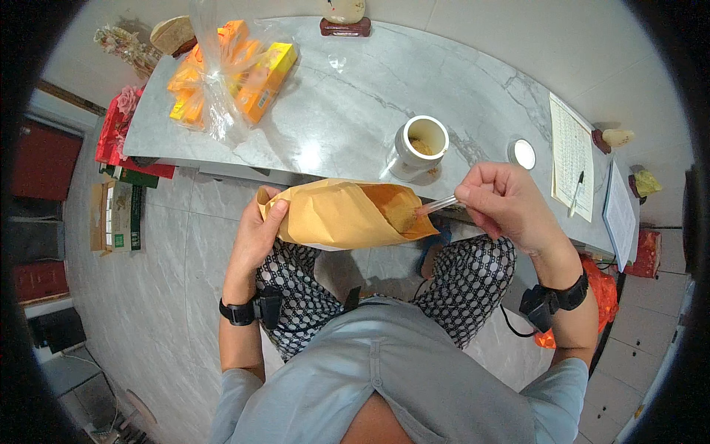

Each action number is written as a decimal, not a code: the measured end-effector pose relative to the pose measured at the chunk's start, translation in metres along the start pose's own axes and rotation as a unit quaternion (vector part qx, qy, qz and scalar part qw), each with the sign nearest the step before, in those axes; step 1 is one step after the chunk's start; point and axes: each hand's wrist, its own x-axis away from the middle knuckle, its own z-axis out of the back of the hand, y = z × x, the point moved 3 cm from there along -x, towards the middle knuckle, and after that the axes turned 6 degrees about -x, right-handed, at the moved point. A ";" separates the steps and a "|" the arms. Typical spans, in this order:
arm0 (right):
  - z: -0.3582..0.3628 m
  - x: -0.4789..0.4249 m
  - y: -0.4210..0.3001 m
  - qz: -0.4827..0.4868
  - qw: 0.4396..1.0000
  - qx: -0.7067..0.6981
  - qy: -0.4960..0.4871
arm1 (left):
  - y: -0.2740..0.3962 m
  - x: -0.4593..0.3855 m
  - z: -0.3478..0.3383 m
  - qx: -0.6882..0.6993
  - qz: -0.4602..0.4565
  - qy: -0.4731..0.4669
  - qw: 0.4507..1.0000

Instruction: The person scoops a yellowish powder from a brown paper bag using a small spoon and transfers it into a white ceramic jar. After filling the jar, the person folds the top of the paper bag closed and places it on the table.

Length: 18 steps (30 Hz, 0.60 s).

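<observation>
My left hand (260, 233) grips the bottom end of a brown paper bag (338, 213), which lies sideways above my lap with its mouth facing right. Yellowish-brown powder shows inside the bag's mouth. Between the thumb and fingers of my right hand (499, 205) is the handle of a clear spoon (441, 205); its far end is in the bag's mouth, at the powder. Just beyond the bag, an uncapped white jar (410, 150) stands on the counter, holding similar powder. A round white lid (522, 154) lies to the jar's right.
The grey marbled counter (344, 105) curves across in front. A knotted clear plastic bag with orange boxes (222, 83) sits at its left. At right lie a written sheet (571, 161), a pen (576, 194) and a clipboard (618, 216). An open carton (116, 216) stands on the floor.
</observation>
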 end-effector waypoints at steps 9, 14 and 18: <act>0.008 0.004 -0.014 0.005 1.000 -0.019 0.022 | 0.001 -0.002 0.001 -0.006 0.002 0.005 1.000; 0.016 0.004 -0.021 0.025 0.999 -0.027 0.016 | 0.001 -0.003 0.000 0.000 0.007 0.009 1.000; 0.024 0.002 -0.030 0.028 0.998 -0.043 0.027 | 0.000 -0.004 -0.001 0.003 0.011 0.012 1.000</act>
